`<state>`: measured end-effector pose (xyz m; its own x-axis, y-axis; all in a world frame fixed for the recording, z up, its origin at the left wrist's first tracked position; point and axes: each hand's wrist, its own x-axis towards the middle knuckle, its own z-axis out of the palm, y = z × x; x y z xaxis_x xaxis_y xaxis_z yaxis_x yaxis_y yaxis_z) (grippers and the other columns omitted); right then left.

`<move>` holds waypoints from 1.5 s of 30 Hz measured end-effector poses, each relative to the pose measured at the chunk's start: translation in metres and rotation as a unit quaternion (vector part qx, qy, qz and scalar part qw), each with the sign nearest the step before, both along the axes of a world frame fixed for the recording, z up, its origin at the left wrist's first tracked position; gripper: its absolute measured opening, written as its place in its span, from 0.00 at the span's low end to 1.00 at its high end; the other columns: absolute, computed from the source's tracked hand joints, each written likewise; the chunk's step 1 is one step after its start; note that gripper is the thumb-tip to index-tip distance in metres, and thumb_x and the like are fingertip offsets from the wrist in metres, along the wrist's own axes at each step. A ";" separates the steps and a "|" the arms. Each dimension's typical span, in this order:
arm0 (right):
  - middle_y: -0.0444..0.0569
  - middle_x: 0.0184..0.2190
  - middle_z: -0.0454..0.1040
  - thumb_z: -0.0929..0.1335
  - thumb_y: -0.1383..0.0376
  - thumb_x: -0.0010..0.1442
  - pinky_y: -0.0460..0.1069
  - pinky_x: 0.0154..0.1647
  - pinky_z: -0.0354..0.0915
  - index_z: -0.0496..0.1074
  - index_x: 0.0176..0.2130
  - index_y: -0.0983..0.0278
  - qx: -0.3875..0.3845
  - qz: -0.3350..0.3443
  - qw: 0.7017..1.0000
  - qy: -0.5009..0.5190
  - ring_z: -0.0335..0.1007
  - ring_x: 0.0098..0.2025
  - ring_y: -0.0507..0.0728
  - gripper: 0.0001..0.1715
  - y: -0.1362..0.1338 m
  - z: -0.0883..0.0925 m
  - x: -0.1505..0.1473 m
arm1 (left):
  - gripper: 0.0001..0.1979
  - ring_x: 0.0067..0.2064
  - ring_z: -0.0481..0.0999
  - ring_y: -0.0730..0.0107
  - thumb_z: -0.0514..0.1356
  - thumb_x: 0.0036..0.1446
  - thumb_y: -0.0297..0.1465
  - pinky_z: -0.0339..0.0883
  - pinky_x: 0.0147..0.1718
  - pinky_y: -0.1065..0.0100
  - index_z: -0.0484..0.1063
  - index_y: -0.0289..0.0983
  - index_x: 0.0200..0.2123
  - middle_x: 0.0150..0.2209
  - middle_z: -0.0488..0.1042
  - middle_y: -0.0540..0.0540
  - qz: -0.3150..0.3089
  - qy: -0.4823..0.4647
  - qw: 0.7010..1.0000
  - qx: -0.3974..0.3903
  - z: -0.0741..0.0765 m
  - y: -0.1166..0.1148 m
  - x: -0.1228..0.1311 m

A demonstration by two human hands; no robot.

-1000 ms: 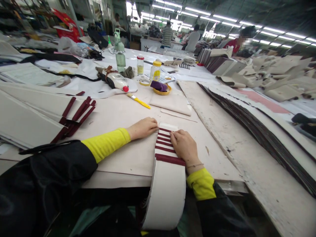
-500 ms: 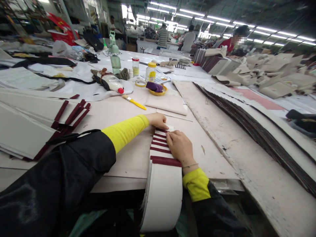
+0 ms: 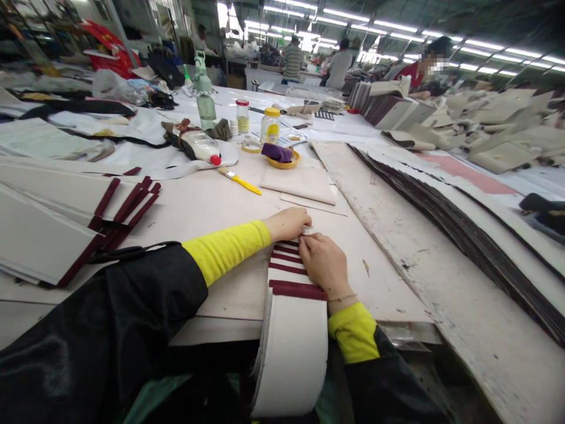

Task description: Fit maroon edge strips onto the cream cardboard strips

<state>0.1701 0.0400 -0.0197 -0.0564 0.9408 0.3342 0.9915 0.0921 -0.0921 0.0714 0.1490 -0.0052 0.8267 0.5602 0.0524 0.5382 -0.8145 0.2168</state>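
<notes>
"Seeing those maroon-edged cream panels (image 3: 293, 350)?"

"Yep, stacked, draped over the near edge of the worktable (image 3: 212, 203). Left hand (image 3: 289, 224) and right hand (image 3: 325, 263) at the far end; can't tell if either's clamped."

l hand (image 3: 291, 222) curled, r hand (image 3: 325, 259) curled nr it, both palm-down

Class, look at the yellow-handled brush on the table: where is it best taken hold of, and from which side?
Probably by the middle of its handle, coming from above on the near right. The brush lies flat, the slim handle slanting towards the wearer's right and the bristles pointing left and away.
</notes>
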 end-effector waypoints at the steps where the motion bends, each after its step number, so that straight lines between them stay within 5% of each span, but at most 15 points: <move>1: 0.48 0.33 0.74 0.58 0.63 0.61 0.48 0.35 0.59 0.72 0.32 0.62 0.000 0.000 1.000 0.000 0.67 0.37 0.55 0.16 0.000 0.000 0.000 | 0.13 0.43 0.69 0.66 0.54 0.53 0.25 0.61 0.43 0.70 0.71 0.34 0.42 0.40 0.70 0.43 -0.004 -0.003 1.000 0.005 -0.001 -0.001 0.000; 16: 0.52 0.33 0.72 0.59 0.65 0.57 0.51 0.39 0.60 0.69 0.35 0.65 0.007 -0.026 0.999 0.035 0.65 0.39 0.59 0.11 0.002 -0.004 0.002 | 0.13 0.39 0.66 0.66 0.48 0.60 0.29 0.60 0.41 0.66 0.71 0.34 0.37 0.38 0.68 0.42 -0.047 -0.013 0.996 0.080 -0.010 -0.016 -0.012; 25: 0.64 0.52 0.63 0.57 0.69 0.54 0.56 0.50 0.58 0.51 0.57 0.77 -0.011 0.002 0.988 0.157 0.61 0.52 0.61 0.31 0.017 -0.015 0.010 | 0.15 0.42 0.65 0.64 0.46 0.61 0.36 0.59 0.39 0.64 0.67 0.39 0.46 0.41 0.66 0.44 -0.014 -0.036 0.996 0.083 -0.020 -0.016 -0.017; 35: 0.59 0.42 0.70 0.57 0.67 0.58 0.52 0.46 0.59 0.58 0.54 0.73 -0.059 -0.015 0.998 0.020 0.64 0.45 0.60 0.24 0.016 -0.006 0.008 | 0.17 0.46 0.63 0.64 0.53 0.56 0.41 0.56 0.45 0.65 0.68 0.39 0.45 0.44 0.66 0.45 0.029 -0.058 0.998 -0.011 -0.014 -0.006 -0.040; 45: 0.58 0.44 0.67 0.59 0.62 0.59 0.53 0.48 0.56 0.63 0.51 0.70 -0.066 0.060 0.996 0.017 0.61 0.45 0.61 0.22 0.038 -0.007 0.005 | 0.18 0.46 0.64 0.64 0.54 0.55 0.41 0.56 0.45 0.66 0.68 0.36 0.45 0.43 0.67 0.43 0.029 -0.069 0.996 -0.043 -0.013 0.000 -0.056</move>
